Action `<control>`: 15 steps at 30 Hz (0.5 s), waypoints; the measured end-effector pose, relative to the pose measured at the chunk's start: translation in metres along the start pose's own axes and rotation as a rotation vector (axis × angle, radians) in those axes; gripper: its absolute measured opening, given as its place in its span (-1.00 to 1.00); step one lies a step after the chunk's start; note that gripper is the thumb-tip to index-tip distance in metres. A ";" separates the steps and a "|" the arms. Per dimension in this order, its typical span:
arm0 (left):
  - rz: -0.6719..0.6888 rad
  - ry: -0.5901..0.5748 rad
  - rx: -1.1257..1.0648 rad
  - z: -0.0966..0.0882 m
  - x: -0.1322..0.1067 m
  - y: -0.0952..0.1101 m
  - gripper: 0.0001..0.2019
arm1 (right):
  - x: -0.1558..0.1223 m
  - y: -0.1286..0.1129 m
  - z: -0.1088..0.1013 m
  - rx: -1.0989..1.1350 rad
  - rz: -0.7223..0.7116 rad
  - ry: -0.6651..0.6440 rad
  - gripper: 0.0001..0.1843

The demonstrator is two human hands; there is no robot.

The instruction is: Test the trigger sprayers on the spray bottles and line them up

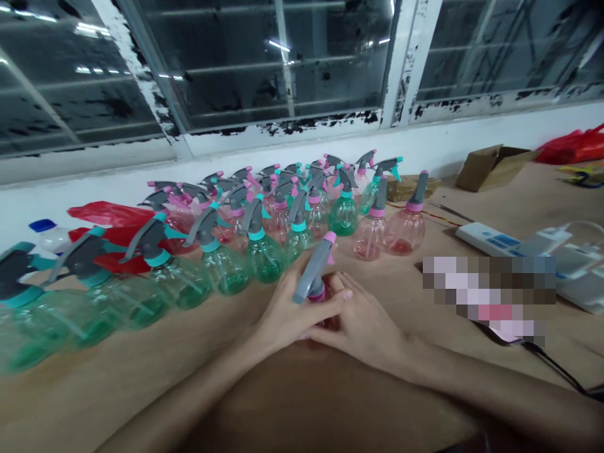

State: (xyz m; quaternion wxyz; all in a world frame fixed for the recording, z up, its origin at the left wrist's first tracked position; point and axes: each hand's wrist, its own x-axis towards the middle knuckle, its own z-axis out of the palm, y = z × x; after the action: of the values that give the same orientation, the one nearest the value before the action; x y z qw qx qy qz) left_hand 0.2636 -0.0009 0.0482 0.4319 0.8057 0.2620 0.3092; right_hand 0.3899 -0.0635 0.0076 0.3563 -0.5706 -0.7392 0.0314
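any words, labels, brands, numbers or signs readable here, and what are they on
No text can be read.
Spray bottle in both hands: no lettering visible.
White power strip: blue patches, too blurred to read.
Yellow-and-dark item at the right edge: too small and blurred.
Pixelated item: unreadable.

We see a dim scene in even, cool light, its source out of view. At twelve o'clock, dark window panes point(330, 78) carry white streaks of light point(92, 29), brightest near ten. At six, deep shadow lies between blurred forearms point(202, 390). Between eight and nine, green bottles point(87, 318) look stretched and smeared; between three and four, coarse pixel blocks point(488, 299) mask detail.
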 end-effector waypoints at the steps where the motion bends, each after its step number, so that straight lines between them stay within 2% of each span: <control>1: -0.007 0.014 -0.003 -0.003 -0.002 -0.001 -0.49 | 0.002 -0.003 0.004 0.046 0.000 -0.008 -0.45; 5: 0.011 0.114 0.004 -0.018 -0.011 -0.007 -0.70 | 0.008 -0.011 0.021 0.218 -0.030 -0.048 -0.29; 8: -0.002 0.182 0.073 -0.029 -0.017 -0.010 -0.75 | 0.010 -0.008 0.031 0.310 -0.113 -0.121 -0.09; 11: -0.038 0.209 0.135 -0.039 -0.022 -0.010 -0.72 | 0.004 0.012 0.036 0.244 -0.160 -0.231 0.01; 15: -0.076 0.246 0.156 -0.047 -0.024 -0.008 -0.74 | -0.012 0.051 0.035 0.044 -0.118 -0.342 -0.05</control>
State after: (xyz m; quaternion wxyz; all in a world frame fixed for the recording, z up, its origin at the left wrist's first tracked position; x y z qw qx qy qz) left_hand 0.2128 0.0116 0.0554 0.3439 0.7824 0.3665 0.3677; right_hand 0.4133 -0.0433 -0.0471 0.2389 -0.5046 -0.8204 0.1233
